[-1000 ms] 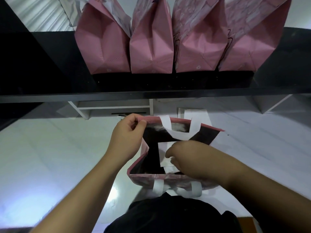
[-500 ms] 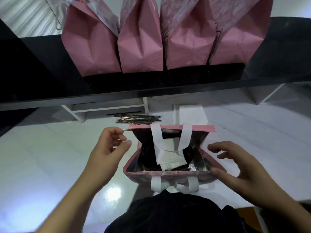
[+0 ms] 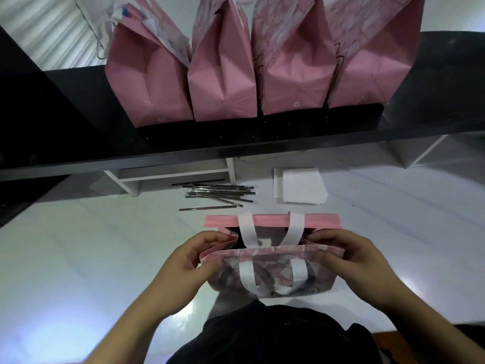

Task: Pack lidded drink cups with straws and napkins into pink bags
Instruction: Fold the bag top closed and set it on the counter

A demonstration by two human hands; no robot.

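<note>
White counter [image 3: 65,258] under a black shelf [image 3: 65,122]; places given from the bag [image 3: 273,264].

Left of the bag: left hand [image 3: 183,261], fingers curled narrow, pinching the bag's left top corner, thumb on the near panel, fingertips tucked into the side fold.

Behind the bag, slightly left: straws [image 3: 219,194], a loose bundle lying flat on the counter, long axes running left to right, one stray nearest the bag, apart from its far rim.

Centre: bag standing on the counter just in front of the dark-clothed torso [image 3: 262,337], mouth pointing up, long axis of the mouth running left to right. Far rim plain pink and straight; near panel printed, drawn toward the far rim so the mouth shows as a narrow dark slot. Two white handles [image 3: 246,232], one looped over the opening from the far rim, one hanging down the near panel. Contents too dark to tell.

Far behind, up on the shelf: four bags [image 3: 223,82] in a row, side by side and touching, upright.

Behind the bag, slightly right: napkins [image 3: 299,186], a flat white stack, well clear of the straws.

Right of the bag: right hand [image 3: 351,256], fingers curled narrow, pinching the right top corner in mirror fashion.
</note>
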